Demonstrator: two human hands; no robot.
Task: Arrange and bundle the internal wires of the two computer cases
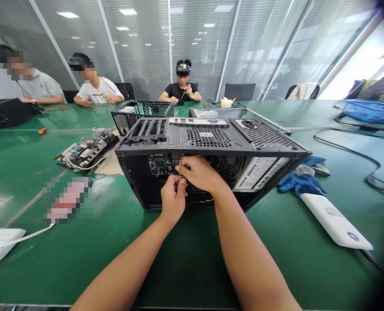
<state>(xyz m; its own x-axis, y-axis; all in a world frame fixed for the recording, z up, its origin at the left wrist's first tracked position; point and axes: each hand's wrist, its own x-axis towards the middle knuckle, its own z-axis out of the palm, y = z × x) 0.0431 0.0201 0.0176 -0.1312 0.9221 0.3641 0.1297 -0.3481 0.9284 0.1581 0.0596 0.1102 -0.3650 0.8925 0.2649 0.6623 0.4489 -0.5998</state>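
Note:
A black computer case (175, 142) lies in front of me with its open side facing me. Both hands reach into it, near the green motherboard (160, 164). My right hand (201, 173) is closed, fingertips pinched around a thin yellow-and-black cable (181, 160). Just below it, my left hand (174, 196) is closed too, thumb against the fingers; what lies between them is hidden. A further stretch of yellow-and-black cable (202, 201) runs below my right wrist. To the right inside the case sit a round fan grille (232, 166) and a labelled power supply (260, 172).
Loose circuit boards (84, 151) lie left on the green table (114, 259). Blue gloves (304, 181) and a white power bank (336, 220) are on the right, with a black cable (370, 166) beyond. Another open case (140, 110) stands behind. Several people sit across the table.

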